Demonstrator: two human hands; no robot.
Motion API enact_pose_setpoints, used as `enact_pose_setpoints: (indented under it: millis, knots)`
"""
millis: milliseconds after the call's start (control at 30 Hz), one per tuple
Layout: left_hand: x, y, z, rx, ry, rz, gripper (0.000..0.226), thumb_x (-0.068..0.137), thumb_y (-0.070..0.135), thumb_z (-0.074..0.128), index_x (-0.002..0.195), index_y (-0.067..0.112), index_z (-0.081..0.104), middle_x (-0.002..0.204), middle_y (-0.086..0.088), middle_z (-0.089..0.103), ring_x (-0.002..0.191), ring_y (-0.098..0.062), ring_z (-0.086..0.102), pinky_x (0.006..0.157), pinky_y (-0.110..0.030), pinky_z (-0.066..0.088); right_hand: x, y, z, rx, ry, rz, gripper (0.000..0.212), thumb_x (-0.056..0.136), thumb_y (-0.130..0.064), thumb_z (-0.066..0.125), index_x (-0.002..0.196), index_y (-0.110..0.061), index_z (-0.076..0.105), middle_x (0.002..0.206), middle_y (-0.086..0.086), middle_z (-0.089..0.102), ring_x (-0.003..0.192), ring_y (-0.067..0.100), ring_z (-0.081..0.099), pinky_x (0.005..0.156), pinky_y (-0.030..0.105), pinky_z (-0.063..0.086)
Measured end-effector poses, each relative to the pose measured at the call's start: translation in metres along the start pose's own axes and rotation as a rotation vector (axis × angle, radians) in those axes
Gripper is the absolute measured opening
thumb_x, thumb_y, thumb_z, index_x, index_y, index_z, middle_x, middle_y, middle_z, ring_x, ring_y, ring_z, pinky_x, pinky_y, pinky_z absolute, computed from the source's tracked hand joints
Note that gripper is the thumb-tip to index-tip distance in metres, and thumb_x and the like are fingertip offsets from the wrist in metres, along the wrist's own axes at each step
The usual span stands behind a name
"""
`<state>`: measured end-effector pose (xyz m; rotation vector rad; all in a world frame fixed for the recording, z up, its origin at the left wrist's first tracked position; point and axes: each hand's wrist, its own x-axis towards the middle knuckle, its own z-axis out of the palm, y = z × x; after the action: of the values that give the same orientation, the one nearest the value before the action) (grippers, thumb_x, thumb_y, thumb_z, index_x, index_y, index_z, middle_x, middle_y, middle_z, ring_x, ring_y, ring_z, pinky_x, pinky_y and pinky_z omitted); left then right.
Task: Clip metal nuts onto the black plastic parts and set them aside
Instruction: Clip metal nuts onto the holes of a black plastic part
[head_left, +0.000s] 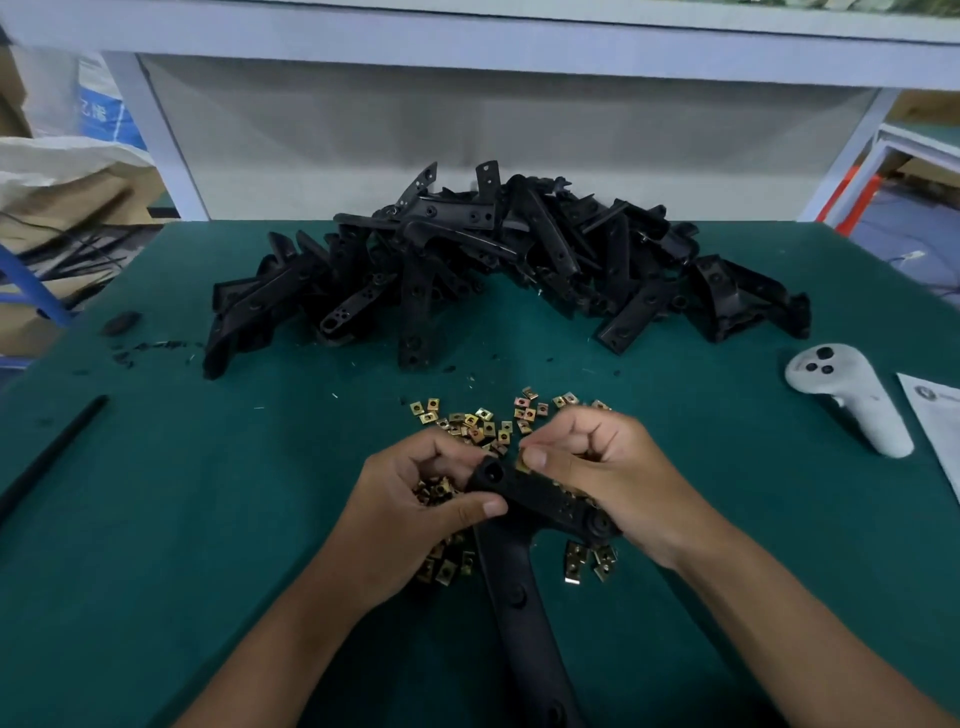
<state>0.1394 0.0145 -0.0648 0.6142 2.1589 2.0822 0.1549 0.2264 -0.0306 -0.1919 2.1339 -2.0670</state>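
Note:
A long black plastic part (511, 587) lies in front of me, its T-shaped head raised between my hands. My left hand (415, 504) grips the left end of that head and cups several brass-coloured metal nuts in its palm. My right hand (602, 473) pinches one metal nut (522, 464) with thumb and forefinger at the head's upper edge. Loose metal nuts (483, 423) are scattered on the green table (208, 493) just beyond and under my hands. A big heap of black plastic parts (493, 260) fills the far middle of the table.
A grey hand controller (852, 400) and a white paper sheet (935, 421) lie at the right edge. A thin black rod (49, 457) lies at the left, with a dark lump (120, 322) and black shavings behind it. A white frame stands behind the table.

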Motion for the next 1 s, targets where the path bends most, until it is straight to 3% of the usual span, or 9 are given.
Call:
enact_pose_setpoints:
  millis: [367, 500, 600, 700, 833, 900, 1000]
  knots:
    - [-0.001, -0.003, 0.003, 0.044, -0.011, 0.039, 0.027, 0.068, 0.032, 0.088, 0.09, 0.036, 0.072, 0.088, 0.007, 0.076, 0.086, -0.006, 0.07, 0.079, -0.014, 0.052, -0.001, 0.002, -0.001, -0.032, -0.032, -0.025, 0.003, 0.083, -0.025, 0.074, 0.081, -0.024, 0.076, 0.076, -0.005, 0.076, 0.069, 0.003, 0.069, 0.062, 0.013, 0.051]
    - [-0.001, -0.007, 0.002, 0.05, 0.023, 0.048, 0.023, 0.072, 0.039, 0.082, 0.092, 0.041, 0.07, 0.086, 0.009, 0.074, 0.086, -0.006, 0.068, 0.082, -0.017, 0.051, -0.002, 0.001, -0.002, -0.01, -0.077, 0.005, 0.026, 0.091, -0.044, 0.061, 0.093, -0.024, 0.079, 0.069, -0.019, 0.07, 0.067, -0.005, 0.066, 0.064, 0.009, 0.049]
    - [0.0, -0.009, 0.001, 0.073, 0.021, 0.059, 0.023, 0.076, 0.038, 0.08, 0.097, 0.041, 0.069, 0.086, 0.012, 0.071, 0.086, -0.004, 0.066, 0.082, -0.015, 0.05, -0.002, 0.002, -0.005, 0.036, -0.145, 0.078, 0.034, 0.091, -0.052, 0.057, 0.102, -0.028, 0.08, 0.076, -0.017, 0.073, 0.08, 0.001, 0.071, 0.076, 0.018, 0.055]
    - [0.001, -0.007, -0.001, 0.087, 0.012, 0.046, 0.026, 0.084, 0.036, 0.075, 0.109, 0.042, 0.07, 0.094, 0.015, 0.069, 0.095, -0.004, 0.065, 0.085, -0.014, 0.049, 0.005, 0.01, -0.012, 0.155, -0.146, 0.135, 0.027, 0.098, -0.029, 0.055, 0.111, -0.02, 0.077, 0.112, 0.002, 0.075, 0.109, 0.019, 0.07, 0.089, 0.027, 0.055]
    - [0.001, -0.004, -0.002, -0.02, 0.043, 0.005, 0.02, 0.088, 0.035, 0.069, 0.108, 0.032, 0.07, 0.107, 0.008, 0.073, 0.104, -0.009, 0.067, 0.088, -0.018, 0.051, 0.011, 0.016, -0.018, 0.466, -0.025, 0.215, 0.04, 0.093, 0.016, 0.039, 0.113, -0.004, 0.067, 0.125, 0.019, 0.069, 0.112, 0.027, 0.067, 0.089, 0.031, 0.057]
    - [0.002, -0.003, -0.002, -0.084, 0.053, -0.007, 0.017, 0.091, 0.026, 0.07, 0.108, 0.026, 0.068, 0.103, 0.01, 0.071, 0.098, -0.006, 0.066, 0.084, -0.016, 0.05, 0.012, 0.014, -0.022, 0.579, -0.001, 0.241, 0.042, 0.092, 0.023, 0.04, 0.119, 0.0, 0.063, 0.128, 0.023, 0.067, 0.118, 0.029, 0.067, 0.091, 0.03, 0.059]
    - [0.001, -0.002, -0.001, -0.178, 0.026, -0.044, 0.02, 0.092, 0.018, 0.069, 0.112, 0.014, 0.065, 0.101, 0.009, 0.071, 0.095, -0.004, 0.065, 0.082, -0.014, 0.051, 0.014, 0.012, -0.023, 0.622, 0.018, 0.249, 0.047, 0.084, 0.016, 0.054, 0.128, 0.002, 0.058, 0.127, 0.023, 0.068, 0.119, 0.029, 0.067, 0.092, 0.03, 0.059]
